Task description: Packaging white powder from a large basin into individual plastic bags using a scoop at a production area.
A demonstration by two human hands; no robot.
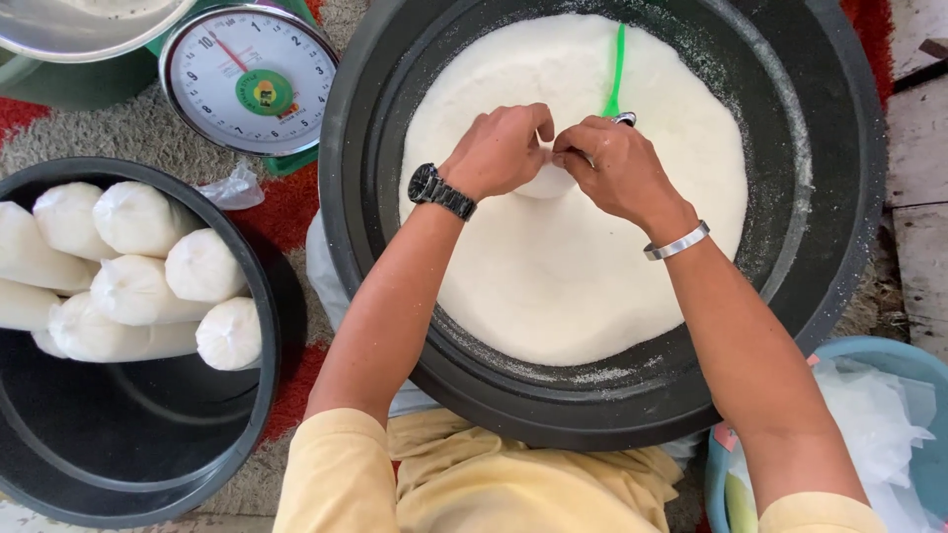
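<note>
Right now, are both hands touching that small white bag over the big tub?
Touching. The head view shows the left hand and right hand pinching the top of the small white bag, fingers meeting on it, no gap.

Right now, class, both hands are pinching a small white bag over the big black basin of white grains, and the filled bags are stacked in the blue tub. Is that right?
Not quite. The left hand and right hand do pinch the small white bag over the big black basin, but the head view shows the filled bags in the black tub, not the blue tub.
</note>
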